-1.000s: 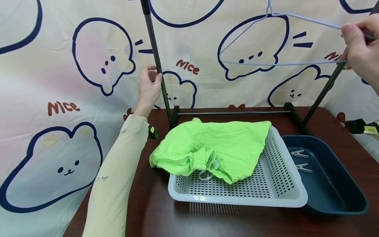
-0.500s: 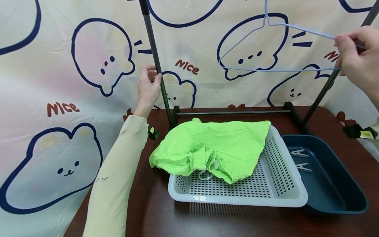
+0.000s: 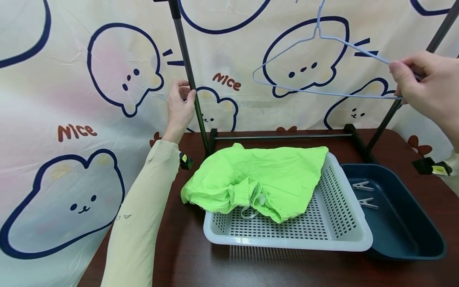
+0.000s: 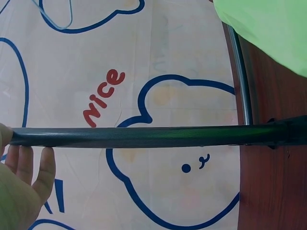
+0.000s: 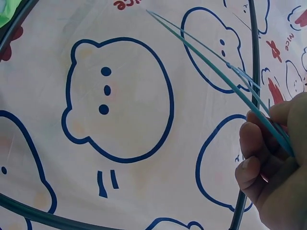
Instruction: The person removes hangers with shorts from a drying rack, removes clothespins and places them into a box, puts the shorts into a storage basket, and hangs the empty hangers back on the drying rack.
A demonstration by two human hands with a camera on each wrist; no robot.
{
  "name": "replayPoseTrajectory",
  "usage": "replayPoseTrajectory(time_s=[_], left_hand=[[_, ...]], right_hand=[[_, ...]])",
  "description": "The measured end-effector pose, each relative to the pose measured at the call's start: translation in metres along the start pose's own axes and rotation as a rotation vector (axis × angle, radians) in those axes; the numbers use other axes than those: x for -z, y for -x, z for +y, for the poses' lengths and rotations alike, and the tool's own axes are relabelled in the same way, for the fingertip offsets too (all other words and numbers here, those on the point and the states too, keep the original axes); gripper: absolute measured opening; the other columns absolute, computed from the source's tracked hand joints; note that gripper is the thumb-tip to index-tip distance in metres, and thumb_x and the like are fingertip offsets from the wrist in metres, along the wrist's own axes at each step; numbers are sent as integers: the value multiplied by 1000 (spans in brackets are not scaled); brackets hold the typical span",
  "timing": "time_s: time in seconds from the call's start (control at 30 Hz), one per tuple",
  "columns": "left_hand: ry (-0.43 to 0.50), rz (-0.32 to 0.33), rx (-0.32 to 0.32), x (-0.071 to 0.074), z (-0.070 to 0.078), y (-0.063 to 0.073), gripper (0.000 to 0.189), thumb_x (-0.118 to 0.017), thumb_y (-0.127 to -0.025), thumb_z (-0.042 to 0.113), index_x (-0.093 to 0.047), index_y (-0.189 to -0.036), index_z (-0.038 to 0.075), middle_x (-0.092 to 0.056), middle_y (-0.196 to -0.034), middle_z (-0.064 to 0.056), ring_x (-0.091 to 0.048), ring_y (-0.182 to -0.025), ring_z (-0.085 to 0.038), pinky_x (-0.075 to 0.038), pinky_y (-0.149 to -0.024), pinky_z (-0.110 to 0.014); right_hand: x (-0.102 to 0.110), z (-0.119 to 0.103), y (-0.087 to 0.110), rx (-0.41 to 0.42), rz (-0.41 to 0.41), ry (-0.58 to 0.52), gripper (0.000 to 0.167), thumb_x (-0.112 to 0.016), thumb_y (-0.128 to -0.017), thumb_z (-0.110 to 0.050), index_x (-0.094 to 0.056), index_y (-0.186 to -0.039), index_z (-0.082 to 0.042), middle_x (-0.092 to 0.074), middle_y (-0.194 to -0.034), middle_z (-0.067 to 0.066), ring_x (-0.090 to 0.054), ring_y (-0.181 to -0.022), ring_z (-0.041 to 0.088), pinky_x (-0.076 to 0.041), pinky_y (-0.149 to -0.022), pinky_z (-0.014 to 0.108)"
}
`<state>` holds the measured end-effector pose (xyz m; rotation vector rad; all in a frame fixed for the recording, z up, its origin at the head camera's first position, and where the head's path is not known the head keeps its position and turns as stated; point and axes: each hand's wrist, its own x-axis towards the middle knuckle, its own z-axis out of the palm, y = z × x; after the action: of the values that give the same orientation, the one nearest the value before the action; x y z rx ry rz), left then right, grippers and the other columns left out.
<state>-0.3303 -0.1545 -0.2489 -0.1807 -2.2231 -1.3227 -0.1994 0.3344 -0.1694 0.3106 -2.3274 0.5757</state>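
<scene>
My right hand point(image 3: 428, 85) grips one end of a light blue wire hanger point(image 3: 342, 95), held up at the right of the head view. The hanger's hook runs out of the top of that view. In the right wrist view the hanger point(image 5: 206, 60) appears nearly edge-on, with fingers curled round its end. My left hand point(image 3: 181, 104) holds the left upright pole of a dark metal rack point(image 3: 198, 109). In the left wrist view the thumb is on one side of this pole point(image 4: 144, 137) and the fingers on the other.
Bright green shorts point(image 3: 265, 175) with a drawstring lie over a white perforated basket point(image 3: 287, 243) on the brown table point(image 3: 186, 255). A dark blue tub point(image 3: 405, 223) beside it holds two clothespins point(image 3: 363, 186). The rack's low crossbar point(image 3: 283, 137) spans behind, before a bear-printed curtain point(image 3: 136, 199).
My right hand has moved down and left with the hanger, whose frame now tilts more. The left hand stays at the pole, and the shorts and basket have not moved.
</scene>
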Motion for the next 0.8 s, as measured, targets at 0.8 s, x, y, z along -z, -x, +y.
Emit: replayPoseTrajectory(time_s=[0.8], left_hand=[[-2,-7,13,0,0,2,26,-54,-101,24,-50,-126,15,-60,-117,-9,-58,-104,-16,-47,-93,-30]], right_hand=[[-8,-4,5,1,-165,135,35,-49,-103,-26,-63,-113,4,-64,-84,24,-34,-61,-9,-30,-59,0]])
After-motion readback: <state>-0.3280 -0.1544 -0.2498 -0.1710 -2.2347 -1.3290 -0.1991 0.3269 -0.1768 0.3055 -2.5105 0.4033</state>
